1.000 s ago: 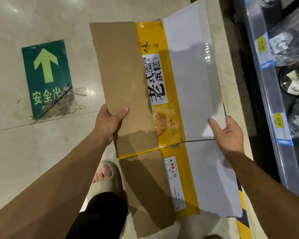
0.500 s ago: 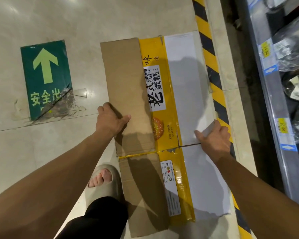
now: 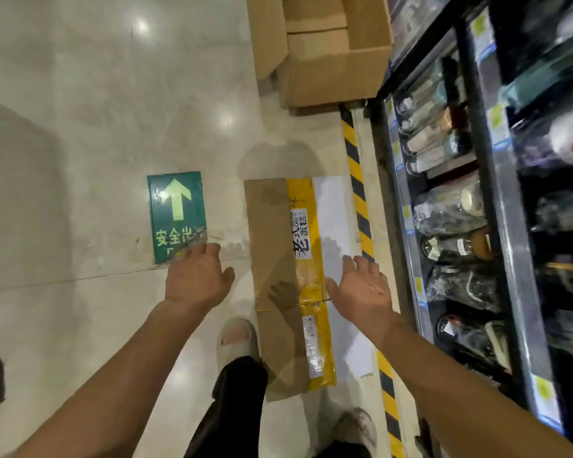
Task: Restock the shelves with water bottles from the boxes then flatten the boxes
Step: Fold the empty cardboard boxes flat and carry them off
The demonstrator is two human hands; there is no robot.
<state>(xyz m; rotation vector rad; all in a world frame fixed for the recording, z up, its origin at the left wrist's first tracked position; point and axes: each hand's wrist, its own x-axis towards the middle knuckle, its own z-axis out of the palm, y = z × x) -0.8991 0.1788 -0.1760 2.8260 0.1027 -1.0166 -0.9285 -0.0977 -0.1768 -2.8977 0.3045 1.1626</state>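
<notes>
A flattened yellow, white and brown cardboard box (image 3: 278, 233) lies flat on the pale floor in front of my feet. My left hand (image 3: 197, 279) hovers to the left of it, fingers spread and holding nothing. Over the box's right edge my right hand (image 3: 361, 287) is also spread and holds nothing. An open brown cardboard box (image 3: 331, 67) stands on the floor further ahead, beside the shelves (image 3: 506, 226) on the right, which carry bottles and wrapped goods.
A green floor sign with an arrow (image 3: 176, 209) is stuck to the tiles on the left. A yellow-and-black hazard strip (image 3: 359, 206) runs along the foot of the shelves. My two feet in pale slippers (image 3: 237, 338) stand beside the flattened box.
Both hands have let go of the flattened box, which now lies on the floor. The view has risen and pulled back, showing the open box ahead and more of the shelves.
</notes>
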